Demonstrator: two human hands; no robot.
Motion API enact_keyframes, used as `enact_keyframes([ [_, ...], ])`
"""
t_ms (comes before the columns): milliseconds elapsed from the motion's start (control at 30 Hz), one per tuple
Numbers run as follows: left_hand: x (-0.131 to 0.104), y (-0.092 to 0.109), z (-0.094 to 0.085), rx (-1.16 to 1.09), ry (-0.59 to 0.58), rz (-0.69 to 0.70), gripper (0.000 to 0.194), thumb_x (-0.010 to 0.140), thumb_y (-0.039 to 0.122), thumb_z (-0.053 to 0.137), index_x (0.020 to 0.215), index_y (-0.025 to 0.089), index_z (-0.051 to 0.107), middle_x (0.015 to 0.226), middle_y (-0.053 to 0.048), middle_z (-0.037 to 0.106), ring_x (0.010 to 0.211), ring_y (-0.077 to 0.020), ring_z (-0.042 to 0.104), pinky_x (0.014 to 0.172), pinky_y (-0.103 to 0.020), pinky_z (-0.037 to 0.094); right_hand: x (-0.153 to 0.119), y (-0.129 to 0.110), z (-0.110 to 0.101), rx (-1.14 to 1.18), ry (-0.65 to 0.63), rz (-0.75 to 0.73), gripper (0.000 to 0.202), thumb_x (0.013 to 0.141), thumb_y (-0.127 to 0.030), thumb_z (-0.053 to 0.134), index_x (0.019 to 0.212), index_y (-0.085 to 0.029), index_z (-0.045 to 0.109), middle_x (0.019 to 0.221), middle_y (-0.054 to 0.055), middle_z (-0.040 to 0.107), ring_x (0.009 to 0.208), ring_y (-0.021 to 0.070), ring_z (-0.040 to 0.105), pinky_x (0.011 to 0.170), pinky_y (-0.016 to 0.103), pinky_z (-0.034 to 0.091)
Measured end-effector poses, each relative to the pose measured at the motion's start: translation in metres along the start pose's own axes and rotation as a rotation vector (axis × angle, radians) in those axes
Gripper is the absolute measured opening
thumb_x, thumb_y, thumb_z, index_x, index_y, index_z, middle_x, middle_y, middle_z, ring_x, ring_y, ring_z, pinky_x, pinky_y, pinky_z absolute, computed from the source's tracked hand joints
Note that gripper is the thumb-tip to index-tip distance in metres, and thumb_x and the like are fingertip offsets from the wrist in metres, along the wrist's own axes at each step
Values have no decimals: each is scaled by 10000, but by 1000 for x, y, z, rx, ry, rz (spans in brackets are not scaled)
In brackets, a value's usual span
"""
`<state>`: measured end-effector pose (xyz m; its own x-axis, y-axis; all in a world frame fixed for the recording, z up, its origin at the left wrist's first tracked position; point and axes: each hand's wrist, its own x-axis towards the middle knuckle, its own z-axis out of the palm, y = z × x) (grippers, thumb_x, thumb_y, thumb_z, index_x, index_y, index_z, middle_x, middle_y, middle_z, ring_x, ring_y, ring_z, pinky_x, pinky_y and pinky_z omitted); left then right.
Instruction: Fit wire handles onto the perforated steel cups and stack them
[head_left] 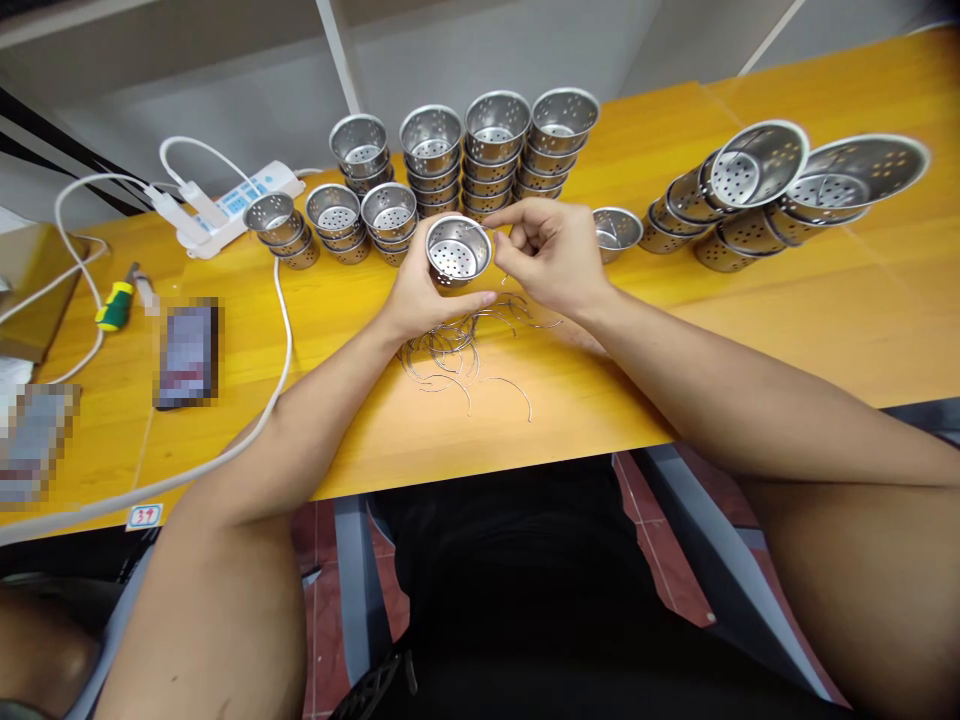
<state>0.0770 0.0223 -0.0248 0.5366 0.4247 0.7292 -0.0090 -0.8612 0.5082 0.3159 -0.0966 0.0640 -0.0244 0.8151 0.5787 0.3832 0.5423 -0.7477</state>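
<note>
A small perforated metal cup (459, 262) is held up over the table, its mouth tilted toward me. My left hand (420, 290) wraps round its left side, with the thumb stretched out below. At the cup's right rim, my right hand (551, 250) pinches a thin curved metal wire (505, 279), mostly hidden by the fingers. Whether the wire passes through a hole in the cup, I cannot tell. Beneath both hands lies a loose heap of similar curved wires (450, 350). Just right of my right hand stands another perforated cup (619, 232).
Stacked cups (433, 150) line the back of the yellow table (585, 400); leaning stacks (757, 180) stand at right. A power strip (240, 205), a white cable (286, 330), a screwdriver (116, 305) and a phone (187, 355) are at left.
</note>
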Motion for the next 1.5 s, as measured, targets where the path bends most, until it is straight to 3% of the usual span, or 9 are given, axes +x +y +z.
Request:
enact_keyframes([
  [233,3,15,6,25,6,-39,1274,891,1069,908,1828,379,388,1688,-143,669,1625,-407,779,1439,-671,628,1,1,4,-22,17,17,381,1048,-644,976,1112,-277,898,712,-3,565,660,195,475,670,410,465],
  [400,-1,4,10,2,14,-17,1051,1094,1042,674,1841,394,318,1715,-151,637,1650,-372,762,1422,-627,650,1,-2,2,-9,26,27,480,1024,-755,977,1041,-287,869,705,5,564,678,207,487,684,407,476],
  [467,-3,-2,10,-1,25,-37,1010,1111,1005,692,1834,402,326,1709,-146,638,1644,-368,757,1415,-612,652,2,0,0,7,33,29,509,1026,-786,970,1047,-288,867,712,5,567,677,206,488,687,413,486],
  [667,0,4,2,12,36,-68,1136,958,1001,919,1773,363,451,1625,-119,684,1575,-376,757,1452,-642,587,2,3,0,54,12,12,450,1043,-711,982,1104,-281,864,720,3,555,680,208,488,688,421,487],
  [833,3,17,-3,31,64,-128,1106,828,1037,998,1591,318,644,1507,-100,751,1467,-367,801,1381,-633,646,0,-8,3,28,-10,34,340,1026,-595,968,1113,-280,873,710,-16,523,686,195,472,692,388,426],
  [933,2,14,-2,6,71,-143,1141,811,1060,988,1582,300,630,1480,-99,777,1422,-355,826,1364,-630,656,-1,-12,5,26,-11,23,337,1023,-610,932,1108,-289,874,699,-17,526,679,194,464,694,388,407],
  [1200,3,7,0,-8,43,-70,1265,782,1049,1018,1699,319,542,1612,-136,760,1547,-400,815,1407,-633,644,0,-5,4,-6,10,26,409,1021,-685,932,1061,-284,863,695,-7,556,677,195,467,683,390,433],
  [1500,2,16,6,-49,6,-89,1253,821,1075,962,1720,332,503,1607,-129,740,1545,-386,808,1409,-633,628,-1,0,8,-28,24,33,323,1015,-578,996,1099,-286,886,715,-9,577,687,197,509,688,398,475],
])
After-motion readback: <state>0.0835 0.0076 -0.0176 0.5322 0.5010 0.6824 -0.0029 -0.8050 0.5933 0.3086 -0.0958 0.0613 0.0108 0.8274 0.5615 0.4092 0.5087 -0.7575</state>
